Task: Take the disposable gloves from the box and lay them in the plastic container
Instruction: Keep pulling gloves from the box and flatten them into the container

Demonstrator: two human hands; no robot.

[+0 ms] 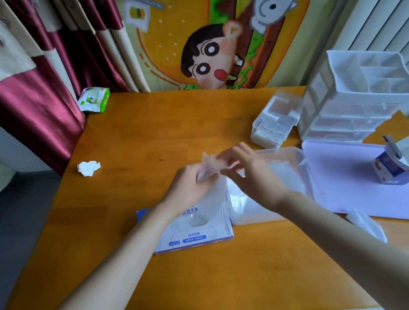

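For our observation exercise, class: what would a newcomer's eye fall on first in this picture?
The bright cartoon hanging on the back wall draws the eye first. Next, at the middle of the orange table, the left hand and right hand pinch a thin clear glove over the glove box, with the plastic container just to its right.

Both hands, left hand and right hand, pinch a glove above the box.

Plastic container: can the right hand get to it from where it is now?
Likely yes: the right hand, pinching a glove with the left hand, is directly over the open plastic container, with nothing between them.
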